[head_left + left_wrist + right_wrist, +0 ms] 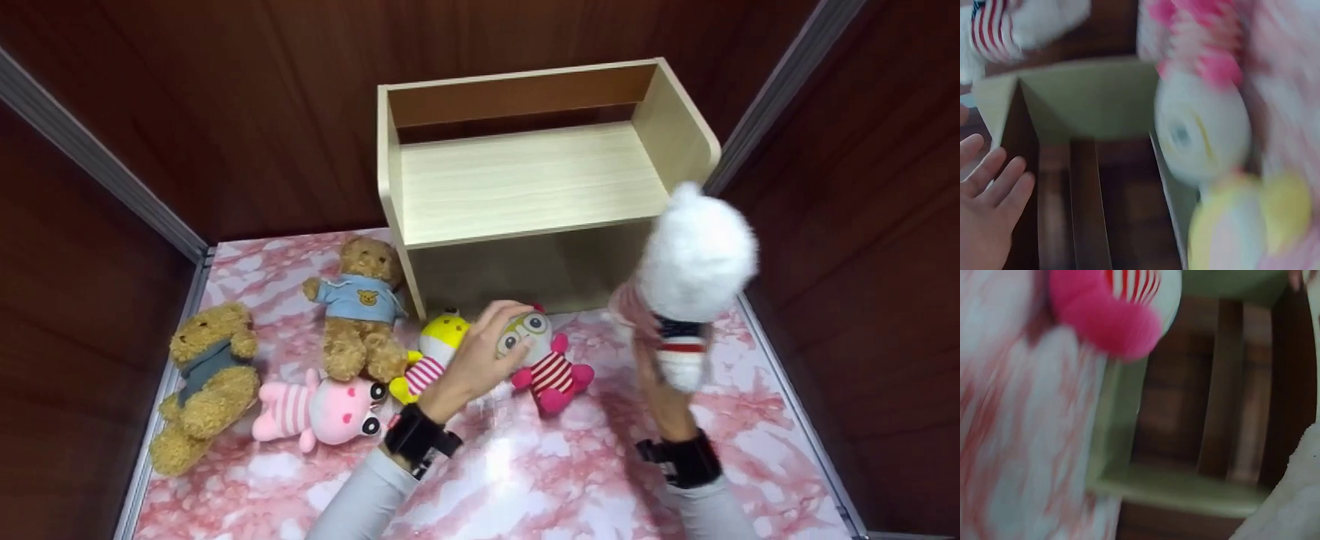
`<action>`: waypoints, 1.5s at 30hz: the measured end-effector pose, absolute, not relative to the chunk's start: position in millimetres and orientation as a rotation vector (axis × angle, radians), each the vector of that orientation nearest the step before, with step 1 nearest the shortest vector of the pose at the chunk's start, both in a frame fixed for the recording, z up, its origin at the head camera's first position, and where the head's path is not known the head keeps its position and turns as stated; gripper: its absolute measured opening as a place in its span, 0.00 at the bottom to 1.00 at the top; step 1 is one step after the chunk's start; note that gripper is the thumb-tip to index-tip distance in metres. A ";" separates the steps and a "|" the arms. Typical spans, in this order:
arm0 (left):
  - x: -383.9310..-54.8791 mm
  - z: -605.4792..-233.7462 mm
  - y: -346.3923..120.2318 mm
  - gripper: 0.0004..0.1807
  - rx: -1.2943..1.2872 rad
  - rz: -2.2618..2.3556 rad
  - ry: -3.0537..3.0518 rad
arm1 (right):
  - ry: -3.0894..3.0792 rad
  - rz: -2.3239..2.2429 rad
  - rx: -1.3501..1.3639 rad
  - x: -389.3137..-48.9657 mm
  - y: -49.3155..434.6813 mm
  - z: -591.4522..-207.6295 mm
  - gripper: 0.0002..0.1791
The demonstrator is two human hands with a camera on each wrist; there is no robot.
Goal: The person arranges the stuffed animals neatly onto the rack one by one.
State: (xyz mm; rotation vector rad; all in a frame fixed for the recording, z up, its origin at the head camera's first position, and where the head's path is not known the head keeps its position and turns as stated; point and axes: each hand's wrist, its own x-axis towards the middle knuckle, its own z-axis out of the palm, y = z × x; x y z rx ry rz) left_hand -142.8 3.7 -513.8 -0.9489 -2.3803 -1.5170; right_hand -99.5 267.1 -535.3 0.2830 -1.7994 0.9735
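Note:
My right hand (654, 375) holds up a fluffy white plush toy (697, 259) with a dark, red and white striped band, right of the shelf's front; the toy hides most of that hand. Part of its white fur (1283, 495) fills the lower right corner in the right wrist view. My left hand (484, 352), fingers extended, hovers over or beside a pink doll with big round eyes (551, 375) and a yellow doll in a striped shirt (427, 367). Whether it touches them cannot be told. In the left wrist view the fingers (1008, 188) are spread and hold nothing.
A pale wooden shelf unit (525, 180) stands against the back wall. Left of it lie a bear in a blue sweater (364, 307), a bear in a grey-green top (206, 382) and a pink striped doll (319, 412). Dark wooden walls (862, 262) enclose the pink marbled floor.

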 end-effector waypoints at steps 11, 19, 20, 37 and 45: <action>-128.3 -503.9 36.7 0.70 -0.770 -2.367 -1.961 | -1.902 1.374 0.127 -114.4 228.0 -552.9 0.19; -131.4 -497.8 28.5 0.62 -0.439 -2.291 -1.816 | -1.956 0.598 0.519 -121.8 212.8 -564.6 0.19; -132.4 -498.7 26.9 0.58 -0.395 -2.310 -1.805 | -1.990 0.600 0.545 -119.4 210.7 -564.4 0.22; -168.7 -521.5 -2.5 0.30 -0.084 -2.995 -1.478 | -2.795 1.095 0.460 -134.3 250.1 -493.2 0.23; -186.3 -525.7 -2.0 0.59 -0.030 -2.830 -1.916 | -2.859 2.029 0.364 -149.6 240.1 -515.7 0.27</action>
